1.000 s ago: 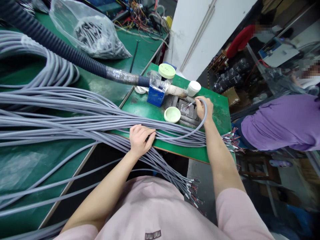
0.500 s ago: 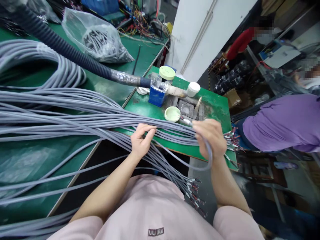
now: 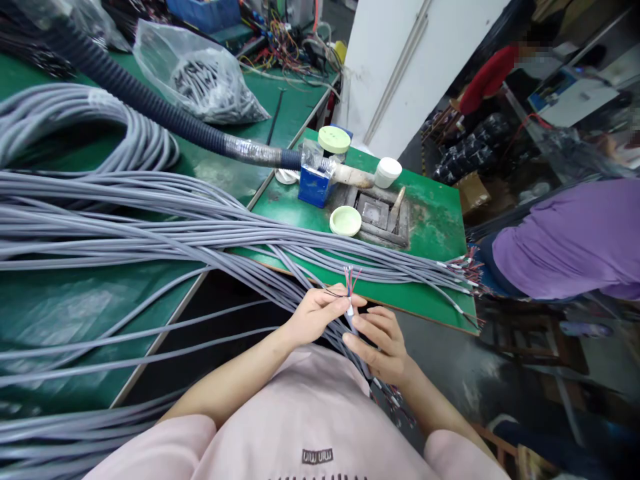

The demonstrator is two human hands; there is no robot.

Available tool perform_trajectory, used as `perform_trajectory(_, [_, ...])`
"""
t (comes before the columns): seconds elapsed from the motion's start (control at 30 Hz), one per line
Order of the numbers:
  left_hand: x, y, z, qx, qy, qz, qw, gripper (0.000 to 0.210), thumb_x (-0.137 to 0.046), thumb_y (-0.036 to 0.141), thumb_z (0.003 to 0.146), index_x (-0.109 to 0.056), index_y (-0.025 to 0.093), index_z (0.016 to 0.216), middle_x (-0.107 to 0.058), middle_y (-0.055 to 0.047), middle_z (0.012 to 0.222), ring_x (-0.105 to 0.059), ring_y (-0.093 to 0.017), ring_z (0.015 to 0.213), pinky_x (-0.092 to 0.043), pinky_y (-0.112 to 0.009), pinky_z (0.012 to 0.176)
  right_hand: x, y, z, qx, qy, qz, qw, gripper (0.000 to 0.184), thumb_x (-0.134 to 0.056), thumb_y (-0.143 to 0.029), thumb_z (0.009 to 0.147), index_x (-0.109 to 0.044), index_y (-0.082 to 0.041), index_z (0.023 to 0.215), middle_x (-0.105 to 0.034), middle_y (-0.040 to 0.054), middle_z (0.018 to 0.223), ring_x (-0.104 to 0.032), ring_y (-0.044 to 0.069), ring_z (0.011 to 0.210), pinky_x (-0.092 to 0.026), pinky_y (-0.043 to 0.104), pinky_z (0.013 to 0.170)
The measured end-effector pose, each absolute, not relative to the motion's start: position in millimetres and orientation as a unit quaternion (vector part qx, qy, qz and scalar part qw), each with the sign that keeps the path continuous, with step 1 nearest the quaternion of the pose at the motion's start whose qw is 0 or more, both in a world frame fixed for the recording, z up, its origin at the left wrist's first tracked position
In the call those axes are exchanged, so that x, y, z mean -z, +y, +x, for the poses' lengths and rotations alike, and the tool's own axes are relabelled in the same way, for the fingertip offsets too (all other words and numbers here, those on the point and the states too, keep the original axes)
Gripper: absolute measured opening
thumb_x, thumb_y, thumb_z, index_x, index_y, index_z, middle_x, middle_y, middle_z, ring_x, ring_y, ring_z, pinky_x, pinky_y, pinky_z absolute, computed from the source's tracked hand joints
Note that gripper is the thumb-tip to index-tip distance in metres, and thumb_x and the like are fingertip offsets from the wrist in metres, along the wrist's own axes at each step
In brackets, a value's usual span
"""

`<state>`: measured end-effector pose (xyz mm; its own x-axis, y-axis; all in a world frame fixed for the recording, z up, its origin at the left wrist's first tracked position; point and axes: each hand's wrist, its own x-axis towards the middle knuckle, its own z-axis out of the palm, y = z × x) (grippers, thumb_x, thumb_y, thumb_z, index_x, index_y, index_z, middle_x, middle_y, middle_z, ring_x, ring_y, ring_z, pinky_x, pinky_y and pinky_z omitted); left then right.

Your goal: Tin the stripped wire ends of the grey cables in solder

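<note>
My left hand (image 3: 320, 313) pinches a grey cable (image 3: 351, 319) just below its stripped end, where a white band sits. From that end thin red, black and pale wires (image 3: 350, 277) fan upward. Against the same cable, from the right, are the curled fingers of my right hand (image 3: 383, 343); its thumb is hidden. Both hands are in front of my body, just off the near edge of the green table. A long bundle of grey cables (image 3: 320, 243) lies across the table behind them. More cable ends (image 3: 395, 397) hang below my right hand.
A pale green lid or dish (image 3: 345, 221), a square metal pot (image 3: 375, 215) with a stick, a white tub (image 3: 387, 173) and a blue box (image 3: 314, 187) with a hose (image 3: 200, 130) stand behind the bundle. A coworker in purple (image 3: 570, 243) is at the right.
My right hand has come left and down with the cable, from the bundle towards my body. My left hand has moved right and now grips that cable's end.
</note>
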<state>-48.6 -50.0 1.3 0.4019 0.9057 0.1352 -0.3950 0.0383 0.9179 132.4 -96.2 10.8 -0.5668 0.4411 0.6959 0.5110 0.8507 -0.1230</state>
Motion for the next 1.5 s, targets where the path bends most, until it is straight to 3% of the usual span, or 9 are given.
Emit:
perform_trajectory(0.27, [12, -56, -45, -0.474, 0.247, 0.487, 0.691, 0.032, -0.064, 0.047, 0.083, -0.079, 0.018, 0.08, -0.075, -0.011, 0.087, -0.061, -0.02, 0.084, -0.044, -0.036, 0.085, -1, -105, 133, 0.027, -0.874, -0.271, 0.403, 0.026, -0.054, -0.009, 0.085, -0.069, -0.024, 0.1, -0.066, 0.0057, 0.118, -0.058, 0.018, 0.102, -0.051, 0.038, 0.089])
perform_trajectory(0.6, [11, -60, -34, -0.485, 0.17, 0.39, 0.764, 0.033, -0.068, 0.043, 0.08, -0.075, 0.017, 0.061, -0.057, -0.005, 0.059, -0.052, -0.015, 0.065, -0.04, -0.03, 0.065, 9, -119, 128, -0.042, -0.862, -0.274, 0.425, 0.031, -0.055, -0.007, 0.084, -0.068, -0.025, 0.105, -0.071, 0.0047, 0.11, -0.059, 0.017, 0.102, -0.053, 0.037, 0.086])
perform_trajectory(0.7, [14, -62, -32, -0.491, 0.189, 0.395, 0.753, 0.031, -0.07, 0.045, 0.078, -0.077, 0.017, 0.065, -0.058, -0.006, 0.062, -0.053, -0.015, 0.067, -0.041, -0.031, 0.066, 1, -121, 126, -0.128, -0.819, -0.302, 0.47, 0.032, -0.05, -0.008, 0.086, -0.067, -0.024, 0.107, -0.071, 0.008, 0.107, -0.063, 0.019, 0.098, -0.054, 0.038, 0.081])
perform_trajectory(0.8, [17, -64, -31, -0.482, 0.198, 0.43, 0.737, 0.03, -0.071, 0.048, 0.076, -0.078, 0.019, 0.07, -0.063, -0.007, 0.073, -0.056, -0.016, 0.072, -0.045, -0.032, 0.068, -3, -120, 123, -0.285, -0.718, -0.399, 0.493, 0.018, -0.052, -0.021, 0.089, -0.068, -0.02, 0.096, -0.071, 0.0063, 0.085, -0.066, 0.018, 0.076, -0.054, 0.033, 0.068])
perform_trajectory(0.9, [17, -66, -31, -0.425, 0.212, 0.469, 0.745, 0.036, -0.068, 0.053, 0.076, -0.077, 0.019, 0.07, -0.065, -0.01, 0.087, -0.059, -0.015, 0.069, -0.046, -0.029, 0.059, -1, -115, 117, -0.5, -0.619, -0.417, 0.44, 0.034, -0.049, -0.043, 0.091, -0.068, -0.018, 0.078, -0.068, 0.003, 0.063, -0.061, 0.014, 0.053, -0.05, 0.026, 0.051])
perform_trajectory(1.0, [17, -66, -32, -0.401, 0.25, 0.49, 0.732, 0.037, -0.068, 0.052, 0.076, -0.075, 0.016, 0.07, -0.066, -0.01, 0.09, -0.056, -0.012, 0.06, -0.044, -0.026, 0.052, 2, -109, 111, -0.601, -0.567, -0.389, 0.407, 0.043, -0.05, -0.052, 0.089, -0.069, -0.016, 0.075, -0.065, 0.0031, 0.054, -0.056, 0.012, 0.045, -0.048, 0.025, 0.047])
perform_trajectory(1.13, [19, -60, -35, -0.51, 0.312, 0.419, 0.683, 0.028, -0.074, 0.042, 0.073, -0.071, 0.02, 0.091, -0.065, -0.002, 0.079, -0.056, -0.01, 0.061, -0.047, -0.023, 0.06, -1, -105, 106, -0.609, -0.518, -0.432, 0.417, 0.035, -0.058, -0.049, 0.085, -0.069, -0.016, 0.08, -0.063, 0.0004, 0.052, -0.052, 0.01, 0.041, -0.044, 0.022, 0.043])
perform_trajectory(1.23, [13, -57, -42, -0.602, 0.353, 0.39, 0.601, 0.019, -0.075, 0.035, 0.073, -0.069, 0.02, 0.082, -0.06, 0.002, 0.067, -0.054, -0.009, 0.063, -0.045, -0.022, 0.063, -2, -103, 103, -0.601, -0.511, -0.447, 0.423, 0.029, -0.059, -0.044, 0.085, -0.068, -0.017, 0.077, -0.063, -0.0004, 0.052, -0.054, 0.009, 0.042, -0.043, 0.02, 0.042])
perform_trajectory(1.5, [-13, -60, -45, -0.514, 0.451, 0.509, 0.522, 0.013, -0.074, 0.03, 0.072, -0.073, 0.017, 0.074, -0.055, 0.003, 0.053, -0.046, -0.007, 0.05, -0.039, -0.021, 0.053, 2, -99, 100, -0.546, -0.552, -0.489, 0.398, 0.026, -0.057, -0.037, 0.085, -0.066, -0.018, 0.071, -0.064, -0.0002, 0.053, -0.056, 0.01, 0.045, -0.044, 0.021, 0.046])
